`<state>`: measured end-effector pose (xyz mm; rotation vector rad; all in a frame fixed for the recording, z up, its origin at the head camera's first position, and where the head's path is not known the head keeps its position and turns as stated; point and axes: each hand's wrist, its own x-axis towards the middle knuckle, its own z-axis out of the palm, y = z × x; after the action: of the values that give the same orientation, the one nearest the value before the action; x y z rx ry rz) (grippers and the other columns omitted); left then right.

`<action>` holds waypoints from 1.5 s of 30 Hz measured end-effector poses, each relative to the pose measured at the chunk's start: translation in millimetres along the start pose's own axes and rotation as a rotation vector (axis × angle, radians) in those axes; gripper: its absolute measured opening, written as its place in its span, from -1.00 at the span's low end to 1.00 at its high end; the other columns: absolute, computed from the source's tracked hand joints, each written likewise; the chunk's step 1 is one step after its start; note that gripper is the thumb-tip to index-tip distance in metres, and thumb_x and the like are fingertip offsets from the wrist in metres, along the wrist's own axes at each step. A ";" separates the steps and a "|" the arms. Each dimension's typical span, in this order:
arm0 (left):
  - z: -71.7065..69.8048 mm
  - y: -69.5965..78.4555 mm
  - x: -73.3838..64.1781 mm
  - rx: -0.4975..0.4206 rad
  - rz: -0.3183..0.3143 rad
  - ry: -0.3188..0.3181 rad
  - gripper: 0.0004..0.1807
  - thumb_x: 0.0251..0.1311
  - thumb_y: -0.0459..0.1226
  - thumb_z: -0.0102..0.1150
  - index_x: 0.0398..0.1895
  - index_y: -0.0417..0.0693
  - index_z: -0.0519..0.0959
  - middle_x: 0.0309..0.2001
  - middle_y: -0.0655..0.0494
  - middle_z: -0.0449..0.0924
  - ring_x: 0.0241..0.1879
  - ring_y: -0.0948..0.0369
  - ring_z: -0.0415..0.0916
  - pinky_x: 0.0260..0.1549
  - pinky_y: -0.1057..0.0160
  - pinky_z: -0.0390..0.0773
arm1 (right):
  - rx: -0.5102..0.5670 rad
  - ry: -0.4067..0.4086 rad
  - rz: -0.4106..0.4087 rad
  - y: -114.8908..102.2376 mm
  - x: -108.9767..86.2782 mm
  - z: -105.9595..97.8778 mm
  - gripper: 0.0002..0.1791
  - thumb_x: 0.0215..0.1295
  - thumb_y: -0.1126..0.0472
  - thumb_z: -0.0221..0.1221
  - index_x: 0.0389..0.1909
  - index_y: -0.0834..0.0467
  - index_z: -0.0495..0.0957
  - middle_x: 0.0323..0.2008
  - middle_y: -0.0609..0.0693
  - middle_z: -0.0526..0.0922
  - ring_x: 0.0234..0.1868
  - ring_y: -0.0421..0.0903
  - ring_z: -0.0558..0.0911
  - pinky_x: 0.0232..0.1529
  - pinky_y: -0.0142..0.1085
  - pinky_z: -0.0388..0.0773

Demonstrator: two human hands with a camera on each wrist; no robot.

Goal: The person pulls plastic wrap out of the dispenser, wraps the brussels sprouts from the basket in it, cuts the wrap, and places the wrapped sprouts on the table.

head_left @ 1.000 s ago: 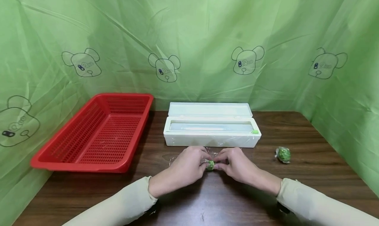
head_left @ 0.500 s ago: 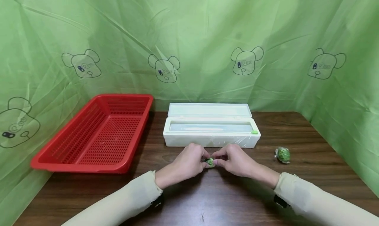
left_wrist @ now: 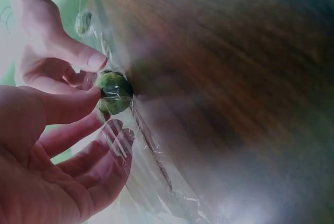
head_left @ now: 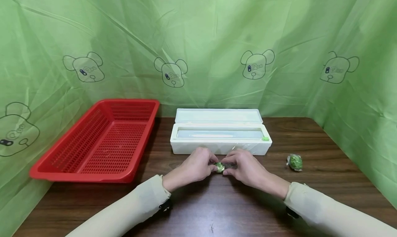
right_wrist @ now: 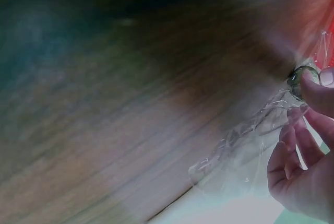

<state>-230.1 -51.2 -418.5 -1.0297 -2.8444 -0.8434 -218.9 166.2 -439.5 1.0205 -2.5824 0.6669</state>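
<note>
A small green Brussels sprout (head_left: 219, 167), loosely wrapped in clear cling film (left_wrist: 151, 153), lies between my two hands just in front of the white box. My left hand (head_left: 196, 165) pinches it between thumb and fingers; its other fingers spread behind the film in the left wrist view. On the other side, my right hand (head_left: 249, 168) pinches the film close against the sprout with thumb and forefinger. Film trails outward from the sprout (right_wrist: 301, 82) on both sides. A second film-wrapped sprout (head_left: 295, 162) rests on the table to the right.
The white cling film box (head_left: 220, 148) stands behind my hands, lid (head_left: 218, 115) raised, with a green slider (head_left: 265, 138) on its front edge. A red slotted basket (head_left: 82, 176) stands at left on the brown wooden table (head_left: 214, 209). Green curtains (head_left: 204, 30) surround it.
Both hands have shifted slightly away from me toward the box, the sprout with them. The film around the sprout is drawn in, and the right fingers have parted a little from it.
</note>
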 end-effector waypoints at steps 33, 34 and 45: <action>3.2 -5.7 3.3 0.163 0.011 0.109 -0.91 0.21 -0.35 0.50 -0.39 0.03 0.78 -0.46 0.29 0.64 -0.36 0.32 0.53 -0.31 0.19 0.60 | 0.089 -0.040 0.191 6.5 10.6 -0.2 -0.66 0.08 0.27 0.60 -0.08 0.09 0.83 -0.14 -0.10 0.82 -0.10 -0.17 0.73 -0.13 -0.16 0.69; 3.3 -5.5 3.4 0.167 0.011 0.110 -0.91 0.21 -0.35 0.50 -0.39 0.03 0.78 -0.47 0.30 0.64 -0.37 0.32 0.53 -0.32 0.19 0.60 | 0.090 -0.042 0.199 6.9 10.8 -0.8 -0.68 0.08 0.29 0.59 -0.10 0.08 0.83 -0.15 -0.10 0.82 -0.13 -0.18 0.73 -0.17 -0.18 0.68; 4.5 -3.1 6.1 0.197 -0.015 0.109 -0.91 0.21 -0.31 0.50 -0.42 0.06 0.79 -0.48 0.30 0.64 -0.38 0.31 0.56 -0.30 0.15 0.64 | -0.084 -0.036 0.196 13.0 -8.5 -29.5 -0.79 0.02 0.28 0.61 -0.33 -0.01 0.84 -0.30 -0.24 0.70 -0.28 -0.21 0.65 -0.24 -0.17 0.65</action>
<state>-236.0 -47.4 -422.8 -0.9109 -2.7779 -0.5849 -219.3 194.5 -422.0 0.7669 -2.7410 0.5852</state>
